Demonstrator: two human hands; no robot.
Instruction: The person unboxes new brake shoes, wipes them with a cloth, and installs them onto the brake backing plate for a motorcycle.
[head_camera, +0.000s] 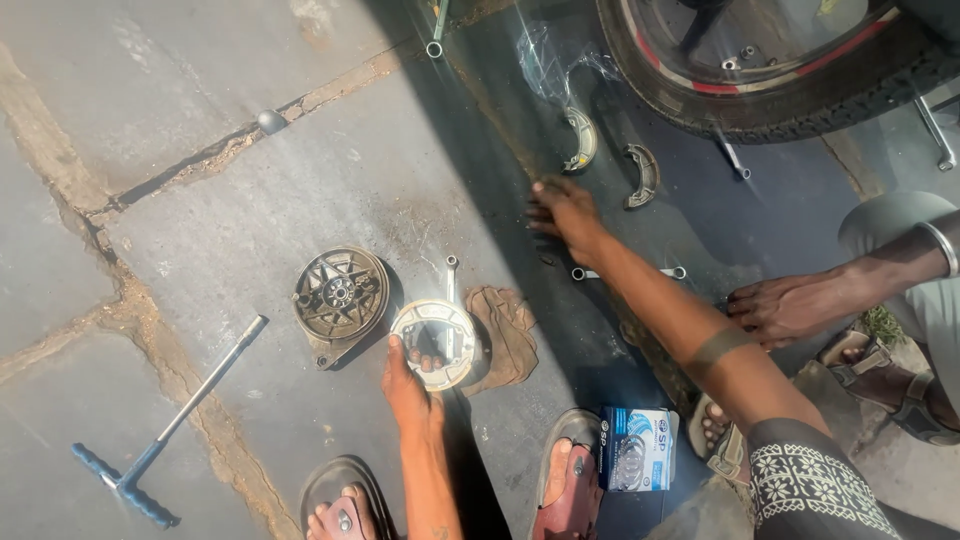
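My left hand (405, 385) grips the near edge of a pair of new brake shoes (437, 340) that form a ring, wrapped in clear plastic and resting on the stone ground. Beside them on the left lies a round metal brake plate (340, 295). My right hand (565, 215) reaches far forward with its fingers spread on the dark ground and holds nothing. It is just above a double-ended spanner (625, 272). Two worn brake shoes (582, 140) (643, 175) lie beyond it.
A brown rag (505, 330) and a small spanner (450, 275) lie by the new shoes. A blue-handled T-wrench (170, 420) is at left, a blue parts box (635, 448) by my foot. A motorcycle wheel (780, 80) stands at top right. Another person's hand (790, 305) rests at right.
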